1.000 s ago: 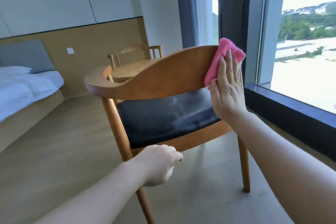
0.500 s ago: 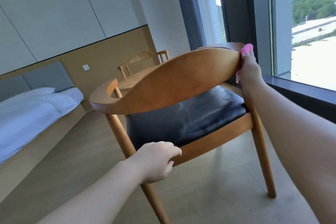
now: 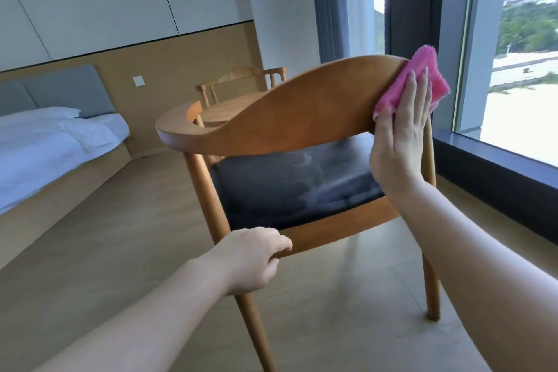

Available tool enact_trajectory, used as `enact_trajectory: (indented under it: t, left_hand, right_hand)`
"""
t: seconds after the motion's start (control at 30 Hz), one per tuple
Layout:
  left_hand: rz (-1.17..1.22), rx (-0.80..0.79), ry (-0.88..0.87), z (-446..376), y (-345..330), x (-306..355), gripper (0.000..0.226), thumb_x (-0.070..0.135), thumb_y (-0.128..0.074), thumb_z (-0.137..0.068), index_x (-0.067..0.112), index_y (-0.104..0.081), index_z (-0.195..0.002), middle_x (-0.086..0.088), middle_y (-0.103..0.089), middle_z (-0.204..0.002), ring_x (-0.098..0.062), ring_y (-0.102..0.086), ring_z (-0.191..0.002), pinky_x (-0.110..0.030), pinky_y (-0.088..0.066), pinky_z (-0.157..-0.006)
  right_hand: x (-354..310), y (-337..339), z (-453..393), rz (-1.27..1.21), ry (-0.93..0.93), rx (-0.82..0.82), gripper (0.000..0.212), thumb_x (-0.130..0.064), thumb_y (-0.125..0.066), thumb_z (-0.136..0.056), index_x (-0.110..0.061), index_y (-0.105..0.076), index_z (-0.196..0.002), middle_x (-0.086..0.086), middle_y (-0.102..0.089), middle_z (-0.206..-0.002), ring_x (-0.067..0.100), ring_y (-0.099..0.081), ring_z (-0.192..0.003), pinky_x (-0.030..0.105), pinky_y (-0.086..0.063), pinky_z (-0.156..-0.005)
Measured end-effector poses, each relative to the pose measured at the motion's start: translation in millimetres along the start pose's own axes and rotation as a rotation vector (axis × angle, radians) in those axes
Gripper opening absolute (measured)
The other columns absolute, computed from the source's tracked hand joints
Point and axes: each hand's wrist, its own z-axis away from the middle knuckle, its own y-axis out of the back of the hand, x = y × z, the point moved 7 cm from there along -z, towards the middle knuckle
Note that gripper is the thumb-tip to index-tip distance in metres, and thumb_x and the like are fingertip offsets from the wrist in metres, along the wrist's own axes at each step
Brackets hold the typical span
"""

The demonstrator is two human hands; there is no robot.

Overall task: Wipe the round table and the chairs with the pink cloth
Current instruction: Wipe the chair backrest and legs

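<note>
A wooden chair (image 3: pixel 302 112) with a curved backrest and a black seat cushion stands tilted in front of me. My right hand (image 3: pixel 398 142) presses the pink cloth (image 3: pixel 422 81) flat against the right end of the backrest, fingers straight. My left hand (image 3: pixel 250 260) grips the seat's rear wooden rail at the lower left corner. Behind the chair, the round wooden table (image 3: pixel 229 107) is partly hidden, and a second wooden chair (image 3: pixel 241 75) stands beyond it.
A bed (image 3: pixel 54 142) with white linen lies at the left against a wood-panelled wall. A large window with a dark sill (image 3: pixel 495 172) runs along the right. Pale wood floor surrounds the chair.
My right hand came back from around the backrest's right end and now lies flat on the cloth on its rear face. My left hand closed on the seat rail.
</note>
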Motion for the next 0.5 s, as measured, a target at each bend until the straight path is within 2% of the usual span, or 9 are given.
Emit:
enact_trajectory:
  t: [0.1,0.2,0.37,0.5]
  left_hand:
    - [0.023,-0.004,0.004,11.2,-15.6,-8.3,0.038,0.025,-0.044,-0.095,0.031,-0.050,-0.133,0.014,-0.055,-0.124,-0.009,-0.053,-0.114,-0.026,-0.045,-0.095]
    - [0.037,0.000,0.018,25.9,-29.5,-22.7,0.038,0.025,-0.043,-0.096,0.031,-0.049,-0.133,0.014,-0.054,-0.126,-0.009,-0.052,-0.115,-0.021,-0.041,-0.092]
    - [0.117,0.024,0.066,53.4,-53.1,-47.0,0.035,0.025,-0.043,-0.096,0.031,-0.051,-0.130,0.014,-0.055,-0.126,-0.012,-0.054,-0.113,-0.025,-0.043,-0.092]
    - [0.170,0.059,0.095,68.7,-67.7,-66.5,0.033,0.024,-0.044,-0.096,0.029,-0.053,-0.128,0.013,-0.055,-0.125,-0.012,-0.054,-0.113,-0.022,-0.039,-0.088]
  right_hand:
    - [-42.9,-15.4,20.0,0.255,0.360,-0.034,0.056,-0.030,-0.034,-0.105,-0.003,-0.021,-0.152,0.023,-0.018,-0.158,0.046,-0.009,-0.146,0.052,-0.003,-0.121]
    - [-77.7,-35.2,38.0,0.450,0.669,-0.061,0.053,-0.031,-0.043,-0.104,-0.006,-0.029,-0.149,0.023,-0.029,-0.154,0.050,-0.020,-0.142,0.055,-0.007,-0.120]
    - [-123.3,-72.7,54.9,0.630,0.960,-0.086,0.049,-0.027,-0.050,-0.102,-0.006,-0.042,-0.146,0.017,-0.039,-0.151,0.045,-0.033,-0.138,0.052,-0.012,-0.118]
    - [-161.0,-127.0,81.4,0.714,1.135,-0.129,0.043,-0.015,-0.042,-0.102,-0.003,-0.046,-0.143,0.017,-0.043,-0.148,0.040,-0.039,-0.138,0.051,-0.020,-0.116]
